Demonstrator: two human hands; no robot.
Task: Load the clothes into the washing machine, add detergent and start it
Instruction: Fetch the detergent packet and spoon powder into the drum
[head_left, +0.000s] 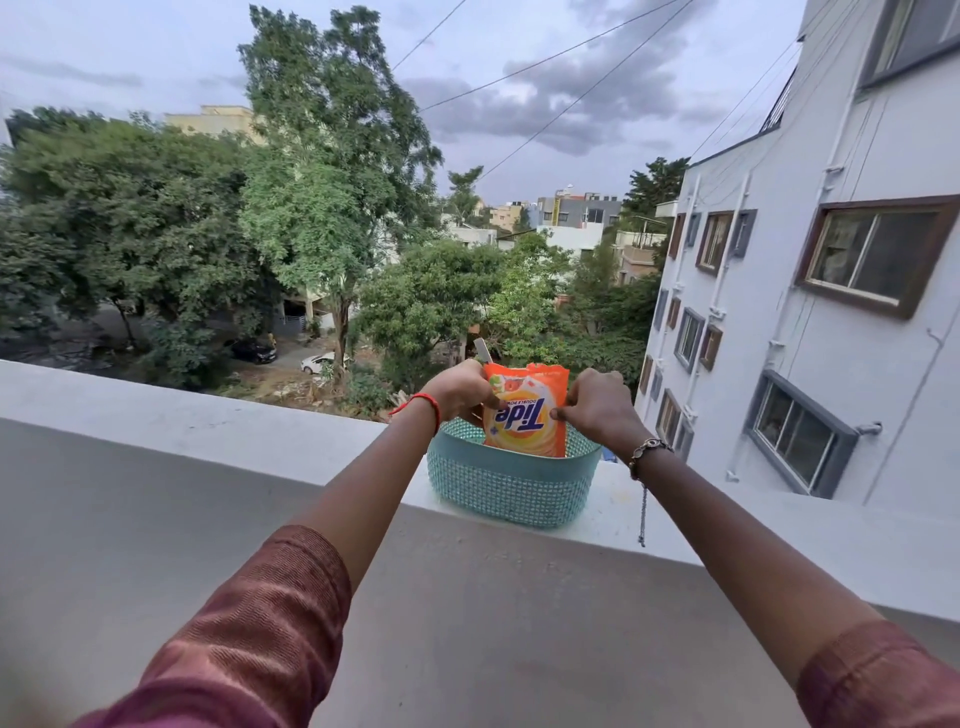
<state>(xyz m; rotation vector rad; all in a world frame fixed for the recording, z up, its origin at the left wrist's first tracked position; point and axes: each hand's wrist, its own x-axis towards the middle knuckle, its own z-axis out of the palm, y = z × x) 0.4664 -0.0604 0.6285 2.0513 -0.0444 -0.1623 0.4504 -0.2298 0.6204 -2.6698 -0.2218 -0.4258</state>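
Note:
An orange Tide detergent packet (525, 413) stands upside down with its lower end inside a teal woven basket (511, 483). The basket rests on top of a white balcony parapet (208, 415). My left hand (460, 389) grips the packet's left edge near the top. My right hand (595, 408) pinches its right edge. Both arms reach forward in rolled-up maroon sleeves. No washing machine or clothes are in view.
The parapet wall runs across the view, with a drop to a street, trees and parked cars beyond. A white apartment building (831, 312) stands at the right. A thin pale object (483, 351) sticks up behind my left hand.

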